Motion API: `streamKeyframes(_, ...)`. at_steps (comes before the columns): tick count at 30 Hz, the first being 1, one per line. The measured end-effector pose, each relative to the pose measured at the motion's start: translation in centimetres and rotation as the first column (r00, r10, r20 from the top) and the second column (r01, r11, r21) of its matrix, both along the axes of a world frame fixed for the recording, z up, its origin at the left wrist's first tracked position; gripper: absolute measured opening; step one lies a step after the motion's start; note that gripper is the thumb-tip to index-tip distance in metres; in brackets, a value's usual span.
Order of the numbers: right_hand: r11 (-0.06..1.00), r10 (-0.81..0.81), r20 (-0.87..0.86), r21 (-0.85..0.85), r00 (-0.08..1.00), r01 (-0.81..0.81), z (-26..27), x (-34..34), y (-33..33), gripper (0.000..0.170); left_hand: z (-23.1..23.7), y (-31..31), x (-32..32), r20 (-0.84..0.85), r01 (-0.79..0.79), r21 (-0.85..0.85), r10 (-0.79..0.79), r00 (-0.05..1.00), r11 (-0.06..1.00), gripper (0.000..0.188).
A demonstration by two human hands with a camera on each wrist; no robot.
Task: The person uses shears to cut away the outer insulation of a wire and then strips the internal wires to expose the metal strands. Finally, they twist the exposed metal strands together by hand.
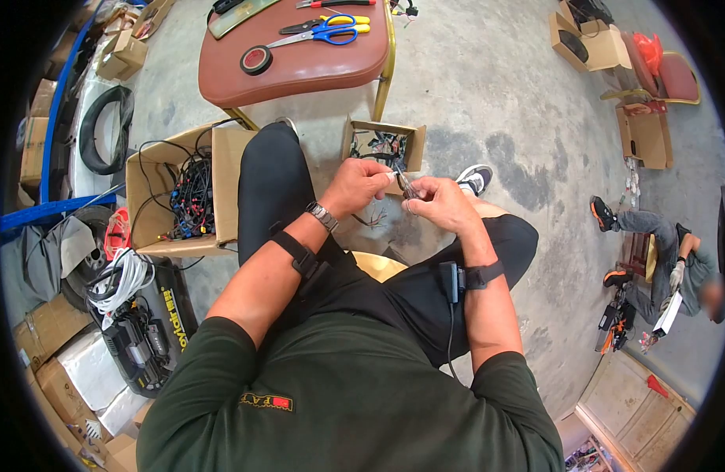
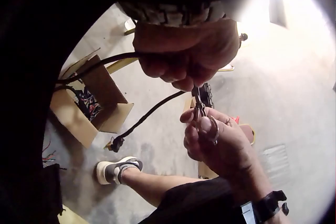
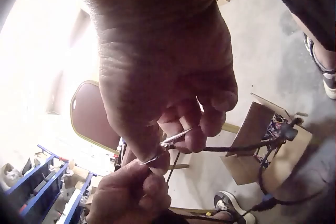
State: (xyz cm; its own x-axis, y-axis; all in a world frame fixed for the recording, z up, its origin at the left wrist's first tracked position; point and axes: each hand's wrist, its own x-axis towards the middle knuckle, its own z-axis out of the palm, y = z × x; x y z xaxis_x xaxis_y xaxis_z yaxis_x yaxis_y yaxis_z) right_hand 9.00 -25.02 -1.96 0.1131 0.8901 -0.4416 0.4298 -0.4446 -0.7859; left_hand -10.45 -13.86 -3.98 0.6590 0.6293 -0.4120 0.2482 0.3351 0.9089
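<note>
In the head view my left hand (image 1: 356, 187) and right hand (image 1: 443, 204) meet in front of my knees, fingertips close together. The left hand pinches a thin black cable (image 2: 152, 111), which hangs down to a dark plug with bare wire ends (image 2: 116, 142). Between thumb and fingers my right hand holds small metal scissors (image 2: 199, 109), a ring handle showing by the thumb. Their blades point at the left fingertips, right at the cable. Fingers partly hide the spot where blades and cable meet.
A small carton (image 1: 416, 149) of wire pieces stands just beyond the hands. To the left is a larger carton (image 1: 225, 185) with tangled cables. Ahead, a brown chair (image 1: 323, 67) bears blue-handled scissors (image 1: 331, 33) and black tape (image 1: 256, 60). Another person (image 1: 677, 259) sits at right.
</note>
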Motion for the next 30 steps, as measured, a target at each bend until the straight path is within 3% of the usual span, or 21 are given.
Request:
streamKeyframes(15,0.998,0.047,0.102,-0.048,0.994,-0.042,1.8,-0.5,0.5,0.046,-1.2,-0.1,0.0,0.008,0.084,0.161,-0.086,0.996,0.983,0.019)
streamKeyframes(22,0.995,0.090,0.190,-0.057,0.978,-0.080,2.1,-0.8,0.9,0.054,-0.9,-0.3,0.2,0.069,-0.004,0.046,0.001,0.998,0.999,0.018)
streamKeyframes(25,0.991,0.113,0.393,0.020,0.913,-0.131,1.4,-0.4,0.7,0.062,-0.5,0.0,0.2,0.086,-0.048,0.011,0.046,0.995,0.999,0.019)
streamKeyframes(27,0.995,0.102,0.347,-0.031,0.932,-0.098,1.4,0.1,0.7,0.066,-0.3,0.6,-0.2,0.136,-0.102,-0.051,0.108,0.985,0.994,0.019)
streamKeyframes(30,0.996,0.090,0.328,-0.019,0.940,-0.088,1.3,0.6,0.5,0.069,-0.5,0.5,-0.1,0.096,-0.095,-0.015,0.096,0.991,0.995,0.021)
